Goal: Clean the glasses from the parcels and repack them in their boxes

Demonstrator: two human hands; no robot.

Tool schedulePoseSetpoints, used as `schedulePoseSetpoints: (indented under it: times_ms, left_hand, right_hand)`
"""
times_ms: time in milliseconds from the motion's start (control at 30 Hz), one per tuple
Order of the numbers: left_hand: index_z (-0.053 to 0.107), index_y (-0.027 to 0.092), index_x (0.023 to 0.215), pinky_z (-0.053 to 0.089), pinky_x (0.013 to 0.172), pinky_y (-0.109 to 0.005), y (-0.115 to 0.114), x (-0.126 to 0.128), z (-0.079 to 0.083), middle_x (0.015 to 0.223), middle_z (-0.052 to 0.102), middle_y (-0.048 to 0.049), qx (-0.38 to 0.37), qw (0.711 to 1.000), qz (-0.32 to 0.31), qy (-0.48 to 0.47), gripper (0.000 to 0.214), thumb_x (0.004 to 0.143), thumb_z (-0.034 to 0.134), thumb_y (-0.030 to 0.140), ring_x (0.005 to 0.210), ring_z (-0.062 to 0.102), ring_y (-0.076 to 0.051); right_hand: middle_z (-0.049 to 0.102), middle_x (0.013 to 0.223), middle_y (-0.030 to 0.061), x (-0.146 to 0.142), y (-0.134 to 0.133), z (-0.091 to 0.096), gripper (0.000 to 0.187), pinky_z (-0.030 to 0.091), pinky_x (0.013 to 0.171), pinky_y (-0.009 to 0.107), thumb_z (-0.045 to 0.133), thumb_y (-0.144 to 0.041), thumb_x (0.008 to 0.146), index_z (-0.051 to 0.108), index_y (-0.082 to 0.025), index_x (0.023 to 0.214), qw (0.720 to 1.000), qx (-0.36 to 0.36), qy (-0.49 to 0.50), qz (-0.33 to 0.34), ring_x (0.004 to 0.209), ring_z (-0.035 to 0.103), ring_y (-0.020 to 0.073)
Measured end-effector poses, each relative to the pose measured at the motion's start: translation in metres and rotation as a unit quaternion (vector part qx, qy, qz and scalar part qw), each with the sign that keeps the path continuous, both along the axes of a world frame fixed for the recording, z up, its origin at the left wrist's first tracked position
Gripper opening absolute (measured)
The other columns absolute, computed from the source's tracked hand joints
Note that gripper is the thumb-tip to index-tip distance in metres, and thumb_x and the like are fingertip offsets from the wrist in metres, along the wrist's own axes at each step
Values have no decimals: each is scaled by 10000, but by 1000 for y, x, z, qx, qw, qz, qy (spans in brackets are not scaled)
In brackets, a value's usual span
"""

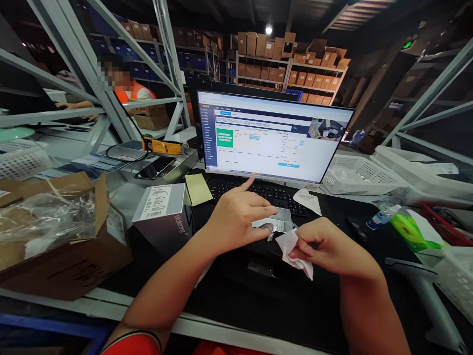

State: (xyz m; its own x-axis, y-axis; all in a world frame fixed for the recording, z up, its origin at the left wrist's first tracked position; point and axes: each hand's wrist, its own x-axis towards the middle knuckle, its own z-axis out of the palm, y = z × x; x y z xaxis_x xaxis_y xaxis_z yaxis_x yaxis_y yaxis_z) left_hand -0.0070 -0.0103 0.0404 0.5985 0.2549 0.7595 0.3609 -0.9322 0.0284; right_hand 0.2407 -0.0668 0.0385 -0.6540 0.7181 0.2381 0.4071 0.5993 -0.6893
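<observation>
Above the black work surface, my left hand (238,217) grips the left edge of a small, flat silvery piece with a printed label (283,222). Its exact kind is not clear, and my fingers cover part of it. Closed on a crumpled white tissue (295,254), my right hand (325,241) is just right of that piece. Left of my left forearm stands a grey box with a white label and "Wakening" printed on its side (162,217). A black keyboard (266,195) lies beyond my hands, partly covered by them.
A lit monitor (266,133) stands behind the keyboard. An opened cardboard box with clear plastic (66,261) is at left. On the right are a barcode scanner (424,296), a tissue pack (414,229), a clear bottle (384,214) and white baskets (362,175). A co-worker (133,88) is at back left.
</observation>
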Motion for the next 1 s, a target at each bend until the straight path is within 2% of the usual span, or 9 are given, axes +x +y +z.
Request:
schedulePoseSetpoints:
  times_ms: [67,233,300,433,533,633,733,800,1000]
  left_hand:
    - [730,195,927,348,1213,-520,-3,3,-1,871,767,23,6,1000,10,-4,117,821,679,189,736,701,-122]
    - [728,185,899,319,1235,-478,-6,11,-7,780,738,16,49,997,48,36,95,871,637,194,708,681,-127]
    - [736,195,909,291,1247,-483,-4,10,-7,795,748,20,37,998,44,32,98,866,649,207,734,697,-131]
    - [749,224,929,293,1244,-497,1,5,-6,863,775,43,-17,1000,4,0,133,809,693,235,760,719,-135]
    - [742,218,939,286,1249,-494,-1,5,-7,850,770,47,-18,1000,12,3,152,798,687,217,747,712,-133]
    - [727,203,933,284,1253,-474,-6,10,-8,802,747,42,5,999,38,11,127,825,665,226,723,692,-128]
    - [706,196,854,283,1255,-456,-11,14,-9,703,693,41,51,996,63,28,102,882,611,221,669,653,-118]
    - [702,199,844,273,1258,-461,-12,14,-8,705,691,40,67,995,63,36,121,899,597,219,680,652,-118]
    - [731,229,945,239,1269,-493,-6,3,-2,846,762,57,3,1000,18,6,128,840,659,225,755,700,-120]
  right_hand:
    - [414,559,-75,-7,-2,-2,462,285,514,192,668,-183,886,307,-199,598,999,1,15,-30,532,354,63]
    - [365,566,-77,-35,1,-16,445,247,510,209,637,-195,891,284,-207,619,983,59,42,-168,551,303,77]
    - [373,568,-75,-31,4,-16,453,248,509,211,646,-215,892,287,-207,616,989,41,19,-139,549,307,77]
    - [387,550,-67,3,8,-5,512,268,506,217,676,-264,905,281,-205,584,1000,-4,-17,11,519,346,72]
    - [404,547,-62,16,4,3,520,271,496,216,679,-266,910,279,-205,583,999,-18,-15,29,511,362,69]
    - [403,552,-65,2,-1,0,516,278,484,209,682,-273,905,270,-211,601,999,-26,15,-39,516,344,70]
    - [364,546,-71,-22,-4,-8,487,265,488,213,659,-258,904,277,-212,607,987,50,37,-151,527,311,75]
    - [347,546,-71,-30,-3,-11,467,247,490,219,633,-248,911,278,-210,609,980,89,26,-178,530,284,77]
    - [320,530,-66,5,2,6,558,253,483,233,635,-328,935,221,-213,579,999,-7,-49,12,497,294,72]
